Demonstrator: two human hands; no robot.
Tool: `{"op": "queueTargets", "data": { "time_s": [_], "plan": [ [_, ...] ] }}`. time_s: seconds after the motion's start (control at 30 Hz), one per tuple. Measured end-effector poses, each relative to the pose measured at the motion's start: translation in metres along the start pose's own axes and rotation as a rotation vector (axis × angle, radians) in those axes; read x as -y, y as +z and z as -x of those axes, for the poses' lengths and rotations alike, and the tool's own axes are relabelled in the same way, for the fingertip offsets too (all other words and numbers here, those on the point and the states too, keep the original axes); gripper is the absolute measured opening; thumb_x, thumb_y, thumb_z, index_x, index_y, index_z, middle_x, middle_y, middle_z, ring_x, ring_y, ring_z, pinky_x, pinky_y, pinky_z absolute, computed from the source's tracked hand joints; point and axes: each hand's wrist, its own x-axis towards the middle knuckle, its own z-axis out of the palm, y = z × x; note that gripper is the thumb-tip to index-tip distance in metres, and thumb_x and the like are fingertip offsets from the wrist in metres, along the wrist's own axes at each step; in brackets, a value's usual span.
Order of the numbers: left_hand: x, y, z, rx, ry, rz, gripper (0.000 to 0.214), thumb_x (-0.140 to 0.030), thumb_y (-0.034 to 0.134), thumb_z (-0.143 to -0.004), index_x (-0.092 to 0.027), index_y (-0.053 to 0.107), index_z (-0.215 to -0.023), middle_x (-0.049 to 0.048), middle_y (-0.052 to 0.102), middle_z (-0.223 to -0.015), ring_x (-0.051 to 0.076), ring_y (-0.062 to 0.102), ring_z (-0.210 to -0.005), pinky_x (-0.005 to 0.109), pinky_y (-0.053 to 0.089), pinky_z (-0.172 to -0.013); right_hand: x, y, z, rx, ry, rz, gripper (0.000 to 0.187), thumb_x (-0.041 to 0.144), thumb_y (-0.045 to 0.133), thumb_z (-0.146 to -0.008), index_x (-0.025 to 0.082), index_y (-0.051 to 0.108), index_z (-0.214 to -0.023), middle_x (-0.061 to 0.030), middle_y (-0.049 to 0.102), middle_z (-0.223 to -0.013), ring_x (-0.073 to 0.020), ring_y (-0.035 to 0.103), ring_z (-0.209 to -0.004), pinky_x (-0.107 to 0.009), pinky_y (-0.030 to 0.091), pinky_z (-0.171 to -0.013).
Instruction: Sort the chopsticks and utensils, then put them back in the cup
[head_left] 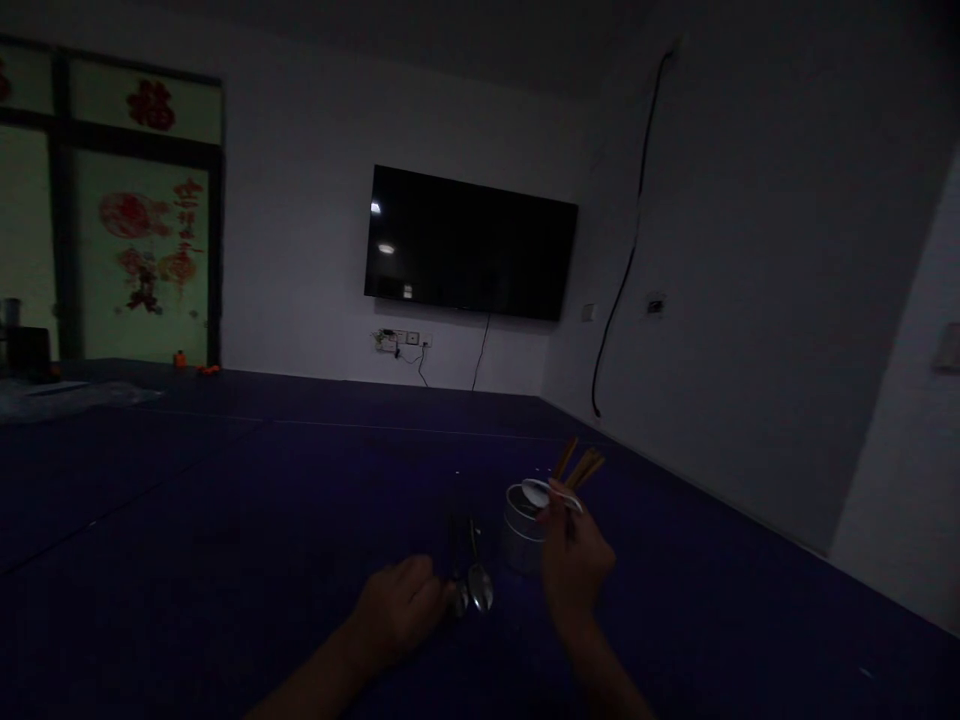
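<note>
My right hand (574,560) is closed on a white spoon (536,492), held over the rim of a round utensil holder (523,540). Behind those fingers, several wooden chopsticks (585,467) lean out to the upper right; their lower ends are hidden. To the left, my left hand (405,600) rests low over the table with its fingers curled, and what they hold, if anything, is hidden. Just beside its fingertips lie two metal spoons, a nearer one (460,600) and a larger one (481,588). Dark handles run away from them, hard to make out in the dim light.
The dark blue table (262,500) reaches to the walls. Crumpled clear plastic (67,400) and small orange items (208,370) lie at the far left. A television (472,245) hangs on the back wall, and a black cable (619,300) runs down the right wall.
</note>
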Motion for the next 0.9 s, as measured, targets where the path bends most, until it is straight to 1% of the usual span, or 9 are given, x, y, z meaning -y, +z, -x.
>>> {"op": "queueTargets", "data": {
  "time_s": [0.13,0.23,0.4,0.5,0.6,0.73,0.9],
  "plan": [
    [0.003,0.007,0.01,0.086,-0.026,0.043,0.034,-0.018,0.035,-0.095,-0.019,0.047,-0.063,-0.0041,0.048,-0.052,0.008,0.042,-0.043,0.023,0.026,-0.044,-0.009,-0.003,-0.014,-0.003,0.207,-0.007,0.054,0.062,0.037,-0.084,0.017,0.062,-0.071,-0.0044,0.063,-0.06,-0.0183,0.057,-0.054,-0.027,0.039,-0.055],
    [0.005,0.011,0.018,0.162,-0.053,0.06,0.036,-0.02,0.031,-0.095,-0.019,0.048,-0.064,-0.0032,0.051,-0.051,0.009,0.045,-0.042,0.023,0.026,-0.044,-0.014,0.0,-0.015,0.026,0.281,-0.026,0.053,0.065,0.038,-0.081,0.018,0.059,-0.069,-0.0044,0.062,-0.059,-0.0192,0.057,-0.056,-0.028,0.037,-0.055],
    [0.003,0.012,0.024,0.327,-0.103,0.06,0.036,-0.023,0.031,-0.094,-0.019,0.051,-0.064,-0.0014,0.055,-0.051,0.01,0.05,-0.044,0.022,0.026,-0.044,-0.02,0.004,-0.012,0.061,0.283,-0.013,0.049,0.061,0.04,-0.08,0.018,0.059,-0.071,-0.0086,0.066,-0.067,-0.0218,0.059,-0.064,-0.029,0.037,-0.058],
    [0.001,0.01,0.023,0.374,-0.108,0.085,0.035,-0.023,0.032,-0.094,-0.019,0.051,-0.065,-0.0008,0.056,-0.053,0.01,0.052,-0.046,0.022,0.028,-0.045,-0.022,0.005,-0.011,0.098,0.273,-0.015,0.042,0.057,0.042,-0.08,0.019,0.059,-0.072,-0.0098,0.068,-0.071,-0.022,0.06,-0.067,-0.028,0.038,-0.058],
    [0.001,0.01,0.022,0.379,-0.114,0.086,0.035,-0.022,0.032,-0.094,-0.02,0.052,-0.066,-0.0007,0.057,-0.053,0.01,0.053,-0.047,0.022,0.029,-0.046,-0.024,0.007,-0.01,0.144,0.267,-0.018,0.038,0.053,0.043,-0.08,0.019,0.058,-0.073,-0.0094,0.068,-0.072,-0.0217,0.06,-0.066,-0.027,0.038,-0.058],
    [0.002,0.01,0.023,0.369,-0.116,0.067,0.034,-0.023,0.032,-0.094,-0.02,0.052,-0.065,-0.0007,0.056,-0.053,0.01,0.052,-0.047,0.022,0.028,-0.046,-0.027,0.011,-0.007,0.179,0.268,0.005,0.034,0.048,0.044,-0.08,0.019,0.06,-0.072,-0.0074,0.067,-0.069,-0.0199,0.059,-0.061,-0.027,0.036,-0.055],
    [0.002,0.009,0.022,0.367,-0.091,0.085,0.035,-0.022,0.031,-0.093,-0.02,0.05,-0.063,-0.0009,0.056,-0.052,0.011,0.052,-0.047,0.024,0.027,-0.045,-0.029,0.014,-0.004,0.219,0.257,0.032,0.036,0.047,0.044,-0.08,0.018,0.062,-0.07,-0.0065,0.065,-0.063,-0.0184,0.056,-0.055,-0.026,0.033,-0.05]
  ]
}}
